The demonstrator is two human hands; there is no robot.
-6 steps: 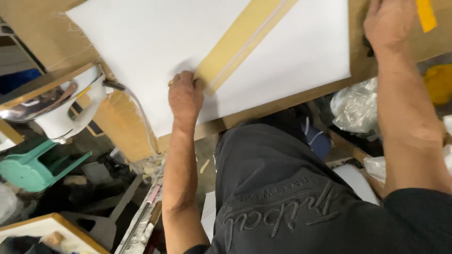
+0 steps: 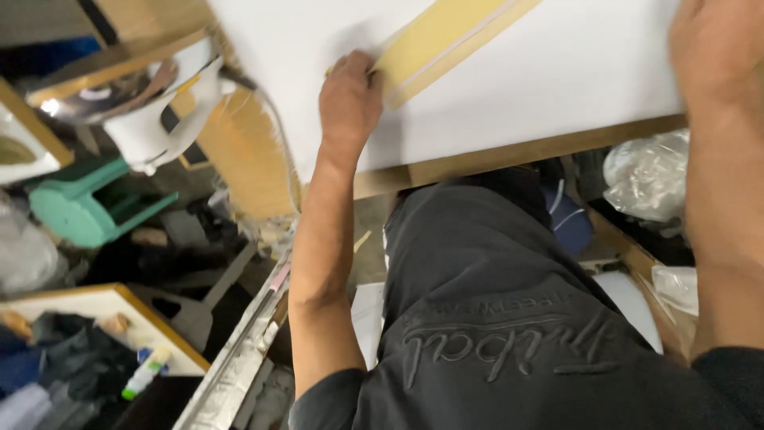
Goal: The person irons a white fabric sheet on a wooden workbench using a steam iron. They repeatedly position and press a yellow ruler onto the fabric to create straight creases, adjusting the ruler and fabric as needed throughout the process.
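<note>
A white board [image 2: 509,103] lies on a wooden table [image 2: 509,155]. A long pale yellow strip [image 2: 446,40] runs diagonally across the board towards the upper right. My left hand [image 2: 348,99] is at the strip's lower end, with its fingers curled on that end. My right hand [image 2: 712,52] is blurred at the top right. It rests on the board, and its fingers are cut off by the frame edge. My dark shorts [image 2: 493,318] fill the lower middle.
A white and chrome appliance [image 2: 151,103] with a cord sits at the table's left corner. On the floor to the left are a green plastic stool [image 2: 79,211], a framed board [image 2: 119,306] with clutter, and metal strips [image 2: 239,350]. Plastic bags [image 2: 645,179] lie under the table on the right.
The view has shifted, so both hands sit higher in the frame. My left hand stays on the strip's end. My right hand now lies over the white board.
</note>
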